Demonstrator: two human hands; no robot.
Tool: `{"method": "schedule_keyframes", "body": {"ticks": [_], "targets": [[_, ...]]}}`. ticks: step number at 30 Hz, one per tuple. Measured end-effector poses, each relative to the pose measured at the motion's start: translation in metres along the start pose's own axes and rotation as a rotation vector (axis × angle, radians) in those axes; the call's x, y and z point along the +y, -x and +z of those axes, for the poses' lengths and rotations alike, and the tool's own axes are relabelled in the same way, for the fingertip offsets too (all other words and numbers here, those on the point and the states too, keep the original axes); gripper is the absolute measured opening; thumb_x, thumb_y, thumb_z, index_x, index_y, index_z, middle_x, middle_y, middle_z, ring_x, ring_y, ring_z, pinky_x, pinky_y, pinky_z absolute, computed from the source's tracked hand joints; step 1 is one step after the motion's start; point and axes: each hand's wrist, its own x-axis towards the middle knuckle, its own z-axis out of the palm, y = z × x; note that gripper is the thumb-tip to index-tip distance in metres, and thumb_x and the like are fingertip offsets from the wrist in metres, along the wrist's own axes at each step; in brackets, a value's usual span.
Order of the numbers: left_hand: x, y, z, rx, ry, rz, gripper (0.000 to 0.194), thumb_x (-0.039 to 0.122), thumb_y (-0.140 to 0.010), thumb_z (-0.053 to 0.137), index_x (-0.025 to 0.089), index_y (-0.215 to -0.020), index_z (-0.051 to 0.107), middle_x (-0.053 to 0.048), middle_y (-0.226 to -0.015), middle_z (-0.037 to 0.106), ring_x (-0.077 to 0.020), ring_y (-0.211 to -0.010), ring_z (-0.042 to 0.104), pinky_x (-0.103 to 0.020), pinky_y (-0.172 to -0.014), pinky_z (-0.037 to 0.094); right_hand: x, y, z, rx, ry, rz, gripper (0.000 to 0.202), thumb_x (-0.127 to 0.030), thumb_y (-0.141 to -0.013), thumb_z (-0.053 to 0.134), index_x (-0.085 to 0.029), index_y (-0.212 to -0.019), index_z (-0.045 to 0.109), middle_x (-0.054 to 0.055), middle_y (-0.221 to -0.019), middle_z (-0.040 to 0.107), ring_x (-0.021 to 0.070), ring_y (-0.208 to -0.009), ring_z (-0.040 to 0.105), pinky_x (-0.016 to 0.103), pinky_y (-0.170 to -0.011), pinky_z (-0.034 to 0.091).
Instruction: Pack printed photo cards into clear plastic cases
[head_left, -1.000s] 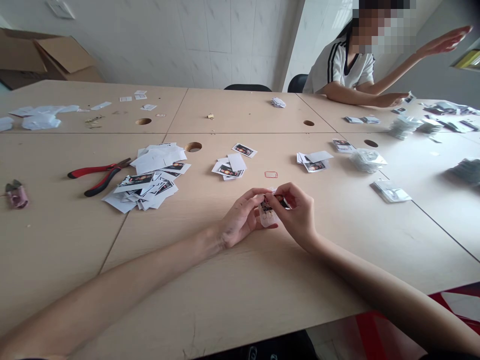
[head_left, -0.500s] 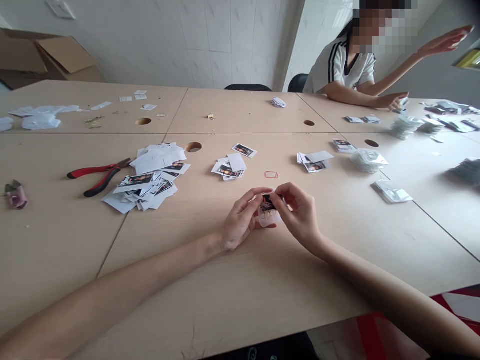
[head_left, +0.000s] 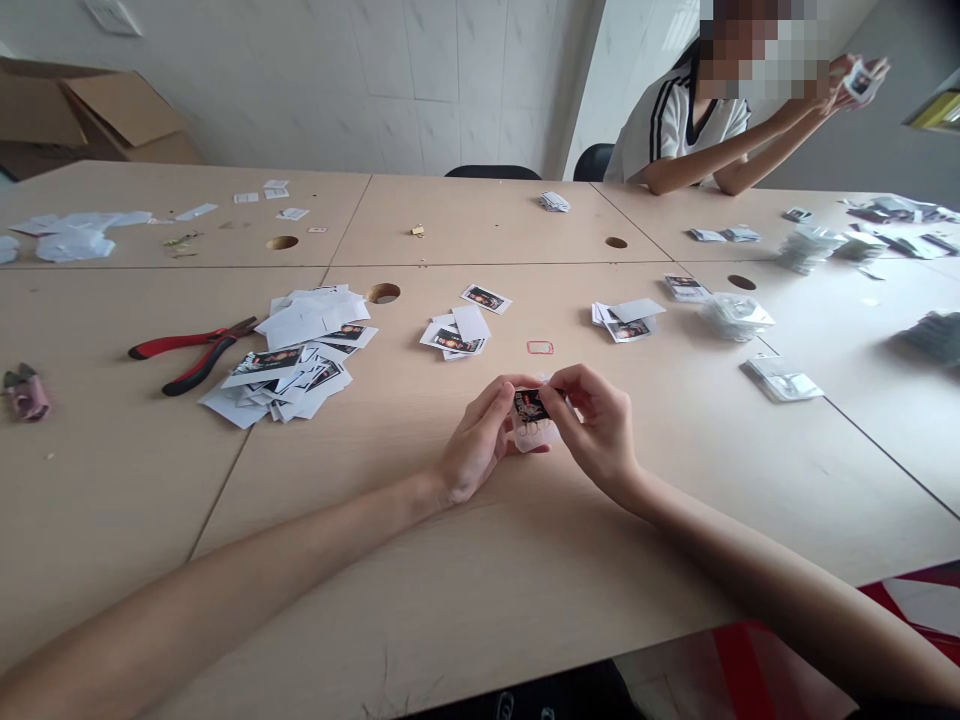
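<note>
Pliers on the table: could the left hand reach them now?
Probably yes: the pliers lie in the open, and only the low card pile lies partly between. But the left hand holds a packet, so it would likely need to let go first.

Dark chairs (head_left: 493,172) stand before a pale tiled wall (head_left: 420,75).

Bare forearms (head_left: 300,545), black clothing (head_left: 589,692)
</note>
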Motion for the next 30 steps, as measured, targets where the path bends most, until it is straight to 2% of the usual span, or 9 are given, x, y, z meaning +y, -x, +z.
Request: {"method": "schedule_keyframes", "body": {"ticks": [7,15,19,30], "targets": [[0.001,-0.0005,-0.0001,0.008,0.062,-0.004,0.029,0.04,-0.085,0.034,0.023,-0.098,0.052,-0.004,-0.094,0.053,-0.0162,-0.085,0.051,-0.034,-0.07,0.047,0.0015,0.0008,0.0018,0.038,-0.041,-0.058,0.006,-0.018,-0.075,0.048,-0.018,-0.069,0.047,-0.003,-0.062,0.05,0.0075,-0.055,0.046,0.021,-0.053,0.04],[0.0028,0.0,0.0013,-0.009,0.056,-0.022,0.03,0.04,-0.086,0.032,0.022,-0.1,0.051,-0.006,-0.109,0.052,-0.0162,-0.085,0.051,-0.033,-0.07,0.046,0.0021,-0.0014,0.0057,0.089,0.046,-0.009,0.013,-0.022,-0.07,0.057,-0.019,-0.066,0.046,-0.004,-0.059,0.048,0.0072,-0.054,0.043,0.021,-0.049,0.036],[0.0026,-0.0004,0.0013,-0.009,0.05,-0.013,0.029,0.039,-0.086,0.032,0.022,-0.1,0.051,-0.006,-0.109,0.053,-0.0163,-0.087,0.051,-0.03,-0.068,0.046,0.0023,-0.0017,0.0072,0.1,0.067,0.0,0.013,-0.022,-0.069,0.058,-0.019,-0.065,0.046,-0.004,-0.058,0.047,0.0068,-0.053,0.042,0.02,-0.049,0.036],[0.0023,-0.0002,0.0015,0.003,0.035,-0.007,0.026,0.036,-0.085,0.034,0.022,-0.098,0.052,-0.005,-0.107,0.053,-0.0172,-0.087,0.05,-0.032,-0.068,0.046,0.0025,-0.0005,0.0073,0.095,0.052,0.01,0.012,-0.022,-0.068,0.06,-0.019,-0.066,0.048,-0.003,-0.061,0.051,0.0077,-0.056,0.045,0.021,-0.052,0.039]]}}
